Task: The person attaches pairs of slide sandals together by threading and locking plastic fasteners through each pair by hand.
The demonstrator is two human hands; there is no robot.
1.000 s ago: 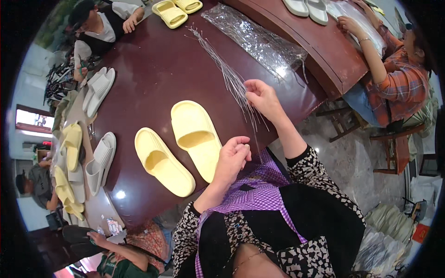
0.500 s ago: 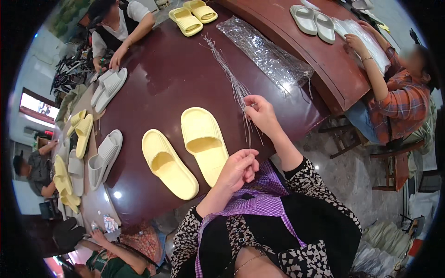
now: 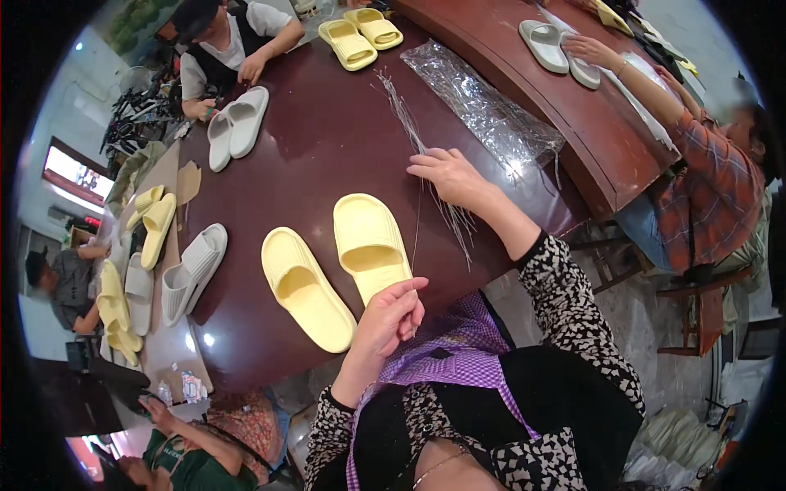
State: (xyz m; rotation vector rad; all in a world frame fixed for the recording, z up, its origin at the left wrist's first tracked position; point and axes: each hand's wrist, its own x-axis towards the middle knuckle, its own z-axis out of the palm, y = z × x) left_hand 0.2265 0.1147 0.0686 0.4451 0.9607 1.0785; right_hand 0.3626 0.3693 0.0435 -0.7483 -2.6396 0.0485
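Note:
My left hand (image 3: pixel 388 321) is closed in a pinch at the near table edge, beside the heel of a yellow slide slipper (image 3: pixel 370 237). A thin pale strand (image 3: pixel 416 237) rises from its fingertips toward my other hand. Over a loose bundle of thin, wire-like strands (image 3: pixel 398 105) lies my right hand (image 3: pixel 455 178), fingers stretched out to the left across the strands. Some strand ends show below its palm. The second yellow slide slipper (image 3: pixel 304 286) rests to the left of the first, both with toes pointing away from me.
A clear plastic bag (image 3: pixel 483 98) lies beyond my right hand. Grey slippers (image 3: pixel 193 274) and yellow slippers (image 3: pixel 360 37) stand around the dark red table (image 3: pixel 319 147). Co-workers sit on several sides; one at the right touches a grey slipper (image 3: pixel 580 61).
My right hand has straightened its fingers over the bundle, and my left hand has drawn a little left. Across the table, a co-worker's grey slippers have moved farther away. The view has shifted slightly.

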